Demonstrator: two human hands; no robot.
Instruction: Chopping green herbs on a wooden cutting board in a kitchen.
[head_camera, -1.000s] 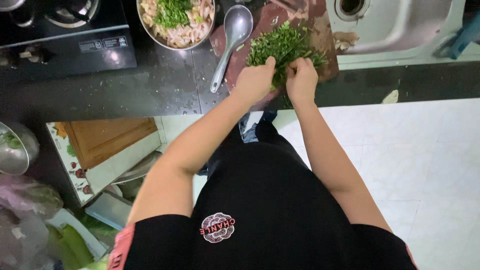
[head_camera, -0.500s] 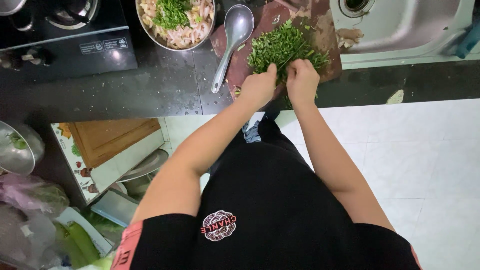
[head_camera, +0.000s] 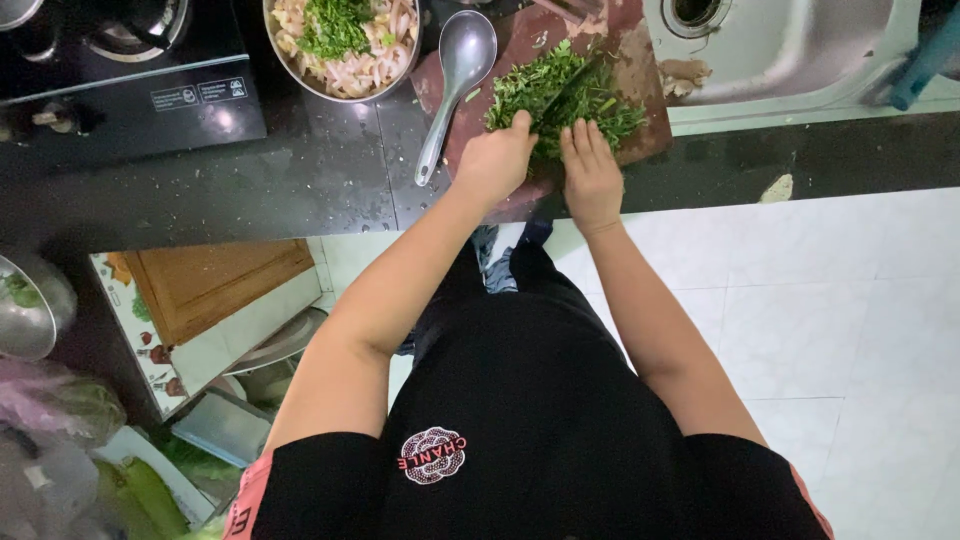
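Steel bowl (head_camera: 285, 70) of mixed food, ladle (head_camera: 455, 80), sink (head_camera: 800, 60), stove (head_camera: 120, 70).

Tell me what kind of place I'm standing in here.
Most likely a home kitchen: a gas stove on a dark counter, a steel sink, and chopped greens on a cutting board under both hands.

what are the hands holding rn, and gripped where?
Left hand grips a dark knife at its handle end, blade lying across the chopped greens. Right hand holds nothing; it presses on the greens' near edge.
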